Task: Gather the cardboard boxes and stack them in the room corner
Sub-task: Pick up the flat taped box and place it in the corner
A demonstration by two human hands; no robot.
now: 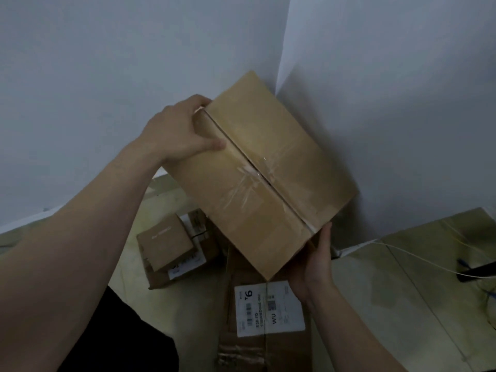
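Holding the taped box with both hands, up by the room corner where the two walls meet. Its far end is close to the corner seam, can't tell if it touches. It sits skewed to the walls, top flaps closed, with clear tape across the centre seam. The left hand is on the far-left end, thumb lying on the top face and fingers wrapped over the edge: a firm clamp on the box. The right hand is at the near-right end, fingers straight and flat against the cardboard, supporting rather than pinching. Below it, a long box lies on the floor running near to far, with a white shipping label on top; its far end is hidden under the held box. To the left, a small box sits on another labelled box. A white cable trails across the floor at right.
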